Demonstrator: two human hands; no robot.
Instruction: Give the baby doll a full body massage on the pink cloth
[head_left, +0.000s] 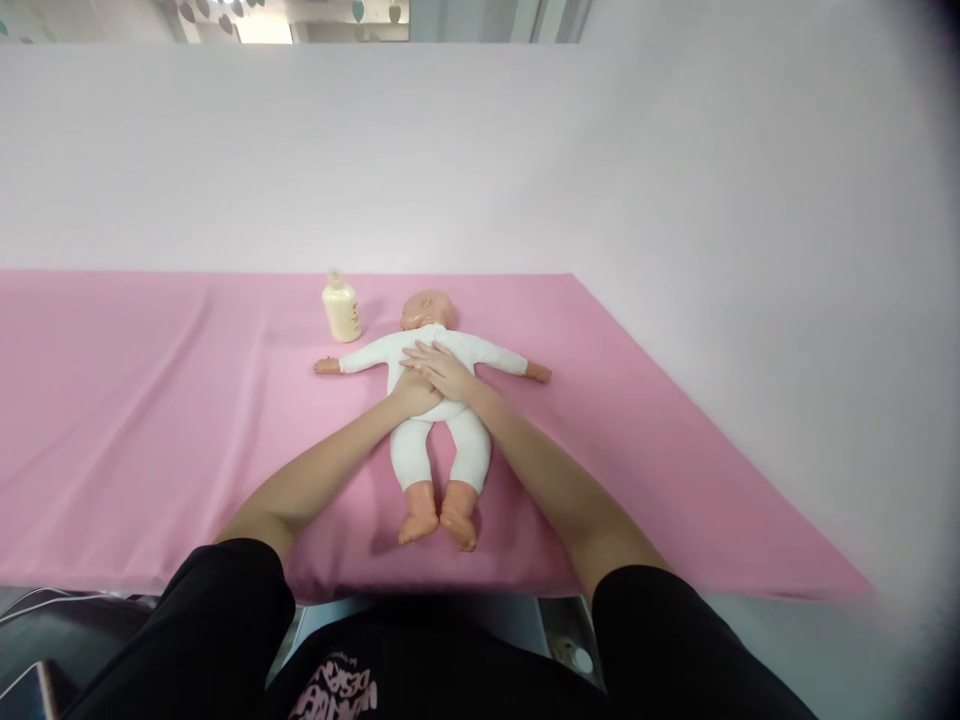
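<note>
A baby doll (411, 455) with a white cloth body lies on its back on the pink-covered table, arms stretched out to both sides and head toward the wall. Both my hands rest on its belly. My left hand (417, 393) lies flat against the cloth, partly covered. Crossing over it from the right, my right hand (448, 372) lies flat with its fingers stretched out to the left. Neither hand grips anything. To the left of the doll's head stands a pump bottle (343, 313) of pale yellow liquid, apart from my hands.
The pink cloth (150, 430) covers the table and has some creases on the left. A white wall (300, 160) borders the table at the back and right. At the lower left, a phone-like device (30, 694) and a white cable (56, 598) lie below the table edge.
</note>
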